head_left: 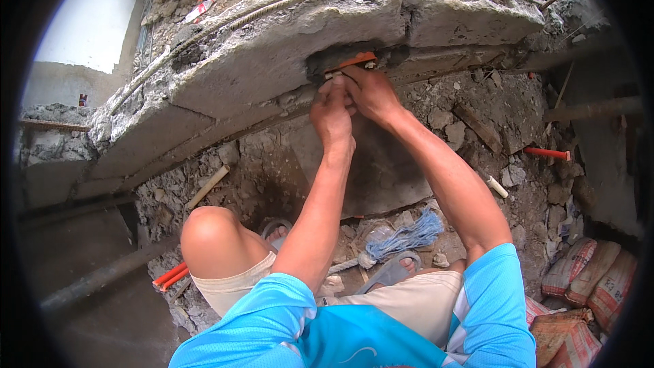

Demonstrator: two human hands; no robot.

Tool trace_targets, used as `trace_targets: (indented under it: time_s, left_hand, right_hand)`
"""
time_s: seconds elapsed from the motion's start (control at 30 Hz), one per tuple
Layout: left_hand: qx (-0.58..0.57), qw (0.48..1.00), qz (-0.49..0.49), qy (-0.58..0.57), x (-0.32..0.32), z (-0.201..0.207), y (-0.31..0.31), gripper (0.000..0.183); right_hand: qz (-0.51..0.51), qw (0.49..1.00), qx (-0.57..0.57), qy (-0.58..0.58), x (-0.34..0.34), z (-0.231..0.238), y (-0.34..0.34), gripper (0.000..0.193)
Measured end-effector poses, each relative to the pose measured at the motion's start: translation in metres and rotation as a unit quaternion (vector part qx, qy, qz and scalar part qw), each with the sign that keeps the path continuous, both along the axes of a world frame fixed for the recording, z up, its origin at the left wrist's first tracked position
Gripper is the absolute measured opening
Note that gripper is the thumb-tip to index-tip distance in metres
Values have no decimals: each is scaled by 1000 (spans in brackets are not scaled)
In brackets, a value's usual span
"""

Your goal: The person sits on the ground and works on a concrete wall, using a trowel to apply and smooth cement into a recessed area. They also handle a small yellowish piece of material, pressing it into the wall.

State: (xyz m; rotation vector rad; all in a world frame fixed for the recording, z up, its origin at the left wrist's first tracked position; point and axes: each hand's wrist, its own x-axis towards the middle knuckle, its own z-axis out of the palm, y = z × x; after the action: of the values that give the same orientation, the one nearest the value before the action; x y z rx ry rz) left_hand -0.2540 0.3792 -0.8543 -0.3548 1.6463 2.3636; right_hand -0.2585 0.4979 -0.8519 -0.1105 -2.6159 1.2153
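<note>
Both hands meet at a recess chipped into the face of a broken concrete beam (272,61), where an orange box-like fitting (351,61) sits. My left hand (332,112) is closed in a pinch just below the fitting, by a small pale piece (333,75) at its left end. What its fingertips grip is too small to name. Against it, my right hand (375,95) has its fingers bent and closed at the fitting's lower edge. Its fingertips are partly hidden, so what they hold cannot be made out.
Rubble surrounds my feet, with a frayed blue rope (409,235) between them. Bent rebar (293,0) runs along the beam's top. Orange pipes (170,277) lie at left, and another orange pipe (547,154) juts out at right. Filled sacks (593,272) are stacked at lower right.
</note>
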Motion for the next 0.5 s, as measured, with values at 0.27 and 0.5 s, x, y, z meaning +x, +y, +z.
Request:
trace_targets:
  time_s: [0.27, 0.5]
  left_hand:
    - [-67, 995, -11, 70, 10, -10, -1, 44]
    - [-218, 939, -97, 246, 5, -40, -20, 59]
  right_hand:
    - [6, 997, 83, 2, -7, -8, 5, 20]
    - [-17, 983, 168, 69, -10, -12, -9, 14]
